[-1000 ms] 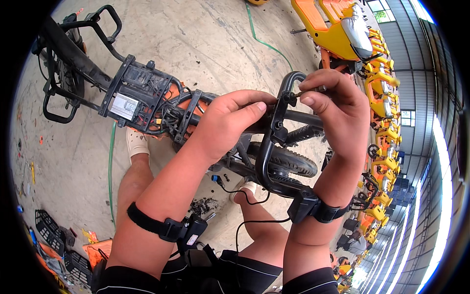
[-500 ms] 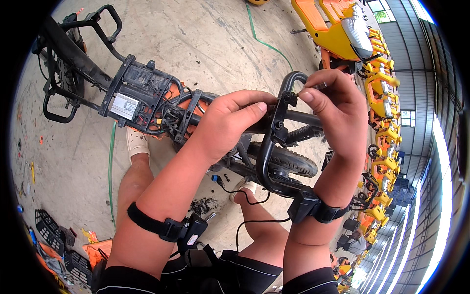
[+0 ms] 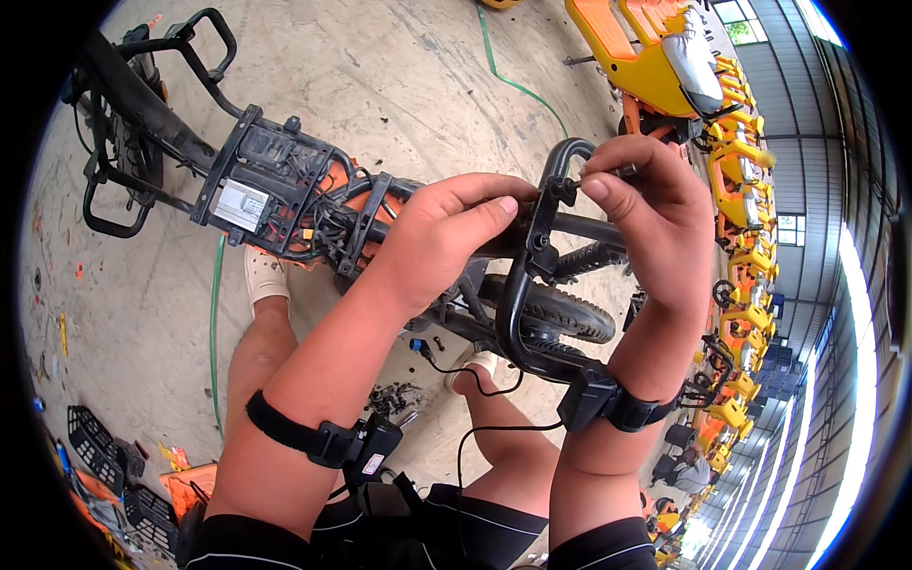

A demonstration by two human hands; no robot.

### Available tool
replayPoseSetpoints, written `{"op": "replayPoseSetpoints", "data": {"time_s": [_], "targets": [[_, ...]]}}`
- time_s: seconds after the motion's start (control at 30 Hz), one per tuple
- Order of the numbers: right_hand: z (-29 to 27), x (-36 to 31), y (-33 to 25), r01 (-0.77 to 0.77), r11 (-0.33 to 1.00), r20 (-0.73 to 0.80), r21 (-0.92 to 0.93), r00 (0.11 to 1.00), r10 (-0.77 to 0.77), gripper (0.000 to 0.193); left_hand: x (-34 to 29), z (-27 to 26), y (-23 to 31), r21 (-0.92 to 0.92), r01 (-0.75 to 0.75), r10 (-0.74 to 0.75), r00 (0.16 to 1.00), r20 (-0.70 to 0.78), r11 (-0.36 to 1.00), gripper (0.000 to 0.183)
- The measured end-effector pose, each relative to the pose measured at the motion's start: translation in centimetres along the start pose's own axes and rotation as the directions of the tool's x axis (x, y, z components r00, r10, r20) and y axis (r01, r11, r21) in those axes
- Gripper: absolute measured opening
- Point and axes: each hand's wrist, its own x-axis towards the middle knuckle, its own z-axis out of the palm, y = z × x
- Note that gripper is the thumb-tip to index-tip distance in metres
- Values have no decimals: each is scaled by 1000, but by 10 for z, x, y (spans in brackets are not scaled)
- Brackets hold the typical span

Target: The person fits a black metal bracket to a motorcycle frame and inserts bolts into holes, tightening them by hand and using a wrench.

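My right hand [image 3: 660,209] is closed in a pinch at the black bracket on the rear tube loop [image 3: 514,313] of a stripped electric bike [image 3: 366,223]. Between its thumb and fingers is a small dark metal piece [image 3: 627,170], mostly hidden, so its kind is unclear. Just left of the thumb tip, a black bolt-like fitting [image 3: 565,191] sits on the bracket. My left hand [image 3: 442,233] is closed at the bracket's other side, thumb and forefinger together; its fingertips are partly hidden against the dark frame. Below the loop lies the rear tyre [image 3: 560,309].
A silver control box [image 3: 241,205] and loose wiring sit in the frame. A blue-ended cable [image 3: 421,348] hangs beneath. Dark small parts [image 3: 394,399] are scattered on the floor. Black grates [image 3: 95,446] lie at lower left; yellow bikes [image 3: 746,204] line the right.
The metal piece in my right fingers has shifted slightly, with a small movement of the fingertips. My left hand and the bike stay in place.
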Motion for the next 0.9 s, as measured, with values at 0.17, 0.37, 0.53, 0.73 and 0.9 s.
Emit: {"op": "replayPoseSetpoints", "data": {"time_s": [0.17,0.37,0.53,0.73,0.9], "targets": [[1,2,4,94,996,10,14,996,-94,15,0,-1,-1,9,1,-1,1000,-1,1000,32],[-1,-1,-2,-96,995,-7,39,995,96,16,0,2,3,46,9,-8,1000,-27,999,32],[-2,-1,0,20,1000,-2,18,1000,-20,17,0,1,8,-5,69,-69,997,-22,998,33],[1,-1,-5,-76,997,-4,19,997,76,14,1,1,8,13,80,-80,996,-44,997,34],[-1,0,1,-29,999,7,18,1000,28,16,1,1,9,29,95,-94,994,-50,995,34]]}}
